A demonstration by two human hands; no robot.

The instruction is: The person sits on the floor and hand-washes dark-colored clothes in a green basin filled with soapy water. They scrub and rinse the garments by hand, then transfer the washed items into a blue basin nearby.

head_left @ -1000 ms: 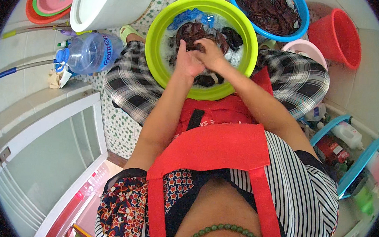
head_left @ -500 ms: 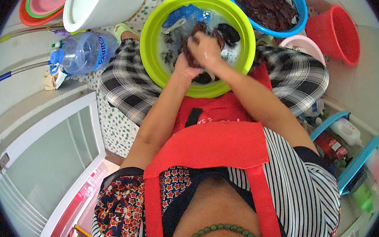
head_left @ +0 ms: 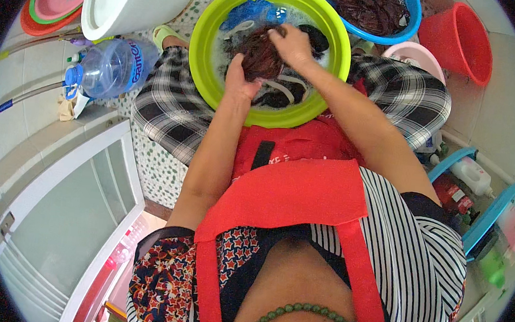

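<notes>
Brown cloth (head_left: 261, 57) has spread between the fingers (head_left: 281, 39).

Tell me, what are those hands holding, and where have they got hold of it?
A dark brown cloth, over the green basin: the left hand has its lower left edge, the right hand its upper right.

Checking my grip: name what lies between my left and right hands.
In the head view, bunched dark-brown cloth lies between the left hand and the right hand.
</notes>
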